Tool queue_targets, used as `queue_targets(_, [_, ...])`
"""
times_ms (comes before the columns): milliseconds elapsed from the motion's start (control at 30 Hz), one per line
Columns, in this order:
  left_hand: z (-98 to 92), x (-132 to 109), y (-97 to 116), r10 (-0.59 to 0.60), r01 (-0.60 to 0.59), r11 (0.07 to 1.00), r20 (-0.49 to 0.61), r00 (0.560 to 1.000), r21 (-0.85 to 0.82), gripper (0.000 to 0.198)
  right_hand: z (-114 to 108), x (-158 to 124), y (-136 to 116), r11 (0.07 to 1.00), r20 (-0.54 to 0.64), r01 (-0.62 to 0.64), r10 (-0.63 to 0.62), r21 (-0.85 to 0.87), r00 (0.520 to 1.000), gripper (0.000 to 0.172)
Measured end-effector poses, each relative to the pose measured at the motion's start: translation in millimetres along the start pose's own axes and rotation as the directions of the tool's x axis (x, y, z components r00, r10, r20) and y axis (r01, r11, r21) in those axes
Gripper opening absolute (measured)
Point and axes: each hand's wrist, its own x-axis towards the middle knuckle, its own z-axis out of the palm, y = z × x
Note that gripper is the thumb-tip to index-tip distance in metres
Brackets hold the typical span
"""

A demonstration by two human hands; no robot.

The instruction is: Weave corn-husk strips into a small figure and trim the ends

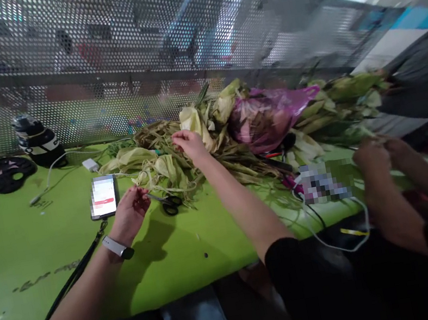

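My left hand [130,210], with a watch on its wrist, is closed with the fingertips together. It hovers over the table beside the phone, and what it pinches is too small to make out. My right hand [190,145] reaches over the pile of corn husks [172,170], thumb and fingers drawn together. Anything between those fingertips is not clear. Black-handled scissors [171,205] lie just right of my left hand, at the edge of the pale and dried husks. The lit phone [103,197] lies left of that hand, with a black strap [78,272] trailing from it.
A pink plastic bag [260,118] sits among the husks. A black bottle [40,141] and a black palette-shaped thing [7,174] stand at the left on the green table [167,267]. A co-worker's hands [374,156] work at the right. Behind is a perforated metal screen [96,54].
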Motion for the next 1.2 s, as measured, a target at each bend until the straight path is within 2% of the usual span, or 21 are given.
queue_targets(67, [0.3, 0, 2, -0.008, 0.007, 1.0, -0.024, 1.0, -0.006, 0.011, 6, 25, 0, 0.951, 0.071, 0.137, -0.122, -0.278, 0.99, 0.019])
queue_targets(133, [-0.9, 1, 2, -0.018, 0.017, 1.0, -0.03, 0.999, -0.009, 0.01, 18, 42, 2, 0.777, 0.177, 0.244, -0.172, -0.581, 0.969, 0.022])
queue_targets(200, [-2.8, 2, 2, -0.021, 0.021, 1.0, -0.022, 1.0, -0.011, 0.01, 32, 54, 4, 0.576, 0.267, 0.303, -0.149, -0.759, 0.952, 0.027])
queue_targets(267, [-4.8, 3, 1, -0.029, 0.029, 1.0, -0.016, 0.999, -0.005, 0.01, 47, 61, 8, 0.405, 0.343, 0.352, -0.098, -0.844, 0.934, 0.032])
queue_targets(333, [-6.3, 4, 1, -0.04, 0.04, 0.999, -0.016, 0.999, 0.006, 0.01, 59, 67, 12, 0.272, 0.374, 0.371, -0.042, -0.888, 0.927, 0.035])
queue_targets(400, [-7.2, 4, 0, -0.049, 0.049, 0.999, -0.022, 0.999, 0.013, 0.01, 67, 73, 15, 0.192, 0.369, 0.364, -0.01, -0.911, 0.929, 0.036])
queue_targets(467, [-7.6, 5, 0, -0.052, 0.053, 0.998, -0.032, 0.998, 0.018, 0.01, 68, 78, 16, 0.161, 0.371, 0.367, -0.004, -0.916, 0.929, 0.036])
queue_targets(533, [-7.6, 5, 0, -0.048, 0.049, 0.999, -0.04, 0.998, 0.017, 0.01, 65, 85, 13, 0.181, 0.376, 0.377, -0.041, -0.908, 0.926, 0.033])
queue_targets(600, [-7.3, 5, 1, -0.042, 0.043, 0.999, -0.043, 0.998, 0.008, 0.009, 58, 93, 6, 0.282, 0.345, 0.365, -0.122, -0.887, 0.931, 0.024])
queue_targets(700, [-7.2, 5, 2, -0.038, 0.038, 0.999, -0.036, 0.999, -0.016, 0.009, 44, 107, -12, 0.58, 0.21, 0.31, -0.235, -0.753, 0.949, 0.016])
queue_targets(767, [-7.7, 6, 3, -0.032, 0.031, 0.999, -0.031, 0.999, -0.031, 0.01, 36, 114, -27, 0.775, 0.14, 0.271, -0.233, -0.57, 0.962, 0.013])
queue_targets(800, [-8.2, 7, 3, -0.026, 0.025, 0.999, -0.032, 0.999, -0.038, 0.01, 32, 116, -35, 0.849, 0.135, 0.256, -0.218, -0.462, 0.967, 0.013])
queue_targets(867, [-9.6, 9, 3, -0.013, 0.011, 0.999, -0.036, 0.999, -0.052, 0.013, 25, 115, -50, 0.936, 0.161, 0.263, -0.229, -0.234, 0.96, 0.013])
queue_targets(933, [-11.5, 12, 4, 0.004, -0.006, 0.998, -0.031, 1.0, -0.064, 0.013, 19, 108, -63, 0.956, 0.198, 0.282, -0.262, -0.081, 0.945, 0.015])
queue_targets(1033, [-14.5, 16, 8, 0.048, -0.048, 0.994, -0.003, 0.999, -0.094, 0.011, 14, 81, -81, 0.939, 0.279, 0.345, -0.328, -0.011, 0.902, 0.021])
queue_targets(1133, [-15.5, 18, 14, 0.067, -0.068, 0.989, -0.013, 0.998, -0.131, 0.016, 13, 37, -91, 0.879, 0.336, 0.477, -0.442, -0.023, 0.832, 0.024])
queue_targets(1200, [-14.2, 17, 17, 0.012, -0.015, 0.995, -0.032, 0.999, -0.099, 0.021, 16, -1, -89, 0.824, 0.372, 0.564, -0.506, -0.061, 0.779, 0.025])
